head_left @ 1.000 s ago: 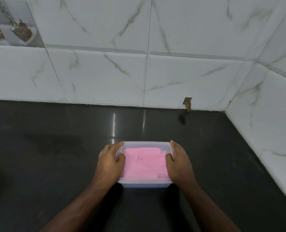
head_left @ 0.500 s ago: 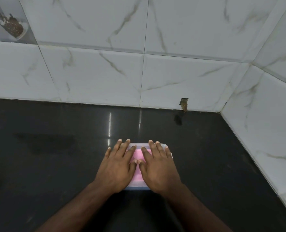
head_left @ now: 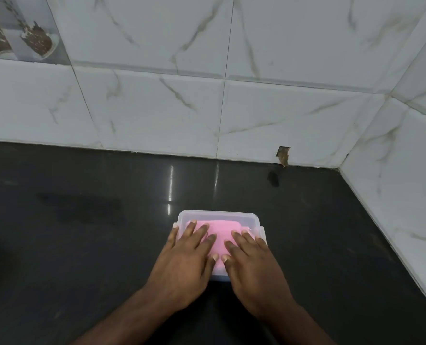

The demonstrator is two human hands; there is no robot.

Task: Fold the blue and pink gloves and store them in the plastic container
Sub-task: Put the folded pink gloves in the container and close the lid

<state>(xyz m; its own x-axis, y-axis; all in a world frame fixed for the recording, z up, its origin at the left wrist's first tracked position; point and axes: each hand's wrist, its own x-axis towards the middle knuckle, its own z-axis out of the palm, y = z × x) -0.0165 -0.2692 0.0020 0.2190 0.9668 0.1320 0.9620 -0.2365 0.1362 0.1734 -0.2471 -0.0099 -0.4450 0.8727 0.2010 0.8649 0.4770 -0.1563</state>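
A clear plastic container (head_left: 219,215) with its translucent lid on sits on the dark counter in front of me. Folded pink gloves (head_left: 222,226) show through the lid. No blue gloves are visible. My left hand (head_left: 185,260) lies flat on the left half of the lid with fingers straight and spread. My right hand (head_left: 253,265) lies flat on the right half the same way, thumbs almost touching over the middle. The near part of the container is hidden under both hands.
The dark polished counter (head_left: 82,232) runs to white marbled wall tiles (head_left: 157,108) at the back and on the right, forming a corner. A chipped gap (head_left: 283,155) shows at the base of the back wall.
My hands went from gripping the container's two sides to lying flat on the lid. Since half a second ago they have slid back toward me, so the lid's far part shows.
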